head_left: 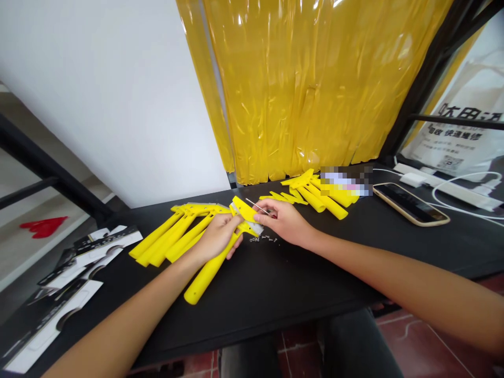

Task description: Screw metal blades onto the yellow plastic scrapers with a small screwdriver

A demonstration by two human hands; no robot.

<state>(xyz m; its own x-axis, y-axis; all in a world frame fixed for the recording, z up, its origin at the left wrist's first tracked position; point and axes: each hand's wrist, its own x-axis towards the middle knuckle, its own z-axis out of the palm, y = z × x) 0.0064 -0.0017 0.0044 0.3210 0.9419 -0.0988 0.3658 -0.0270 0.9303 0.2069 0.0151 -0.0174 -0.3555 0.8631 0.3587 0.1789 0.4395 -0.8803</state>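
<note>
My left hand [219, 234] is closed around a yellow scraper [205, 277], whose handle slants down toward the front edge. At its head a yellow cover plate and a grey metal blade [258, 229] show; my fingers hide part of the joint. Fingers of my right hand [286, 220] pinch a thin screwdriver [256, 206] beside the head, its slim metal shaft pointing up and left. Its grip is mostly hidden, with a bit of red at the fingertips. Just below the blade lie several small screws and nuts [263, 239] on the black table.
Several yellow scrapers [167, 239] lie left of my hands. Behind are loose yellow plates [289, 196] and more yellow handles [323, 198]. A phone [409, 203], power strip [444, 184] and white cables sit right. Printed cards [59, 315] are piled left. A yellow plastic curtain [307, 89] hangs behind.
</note>
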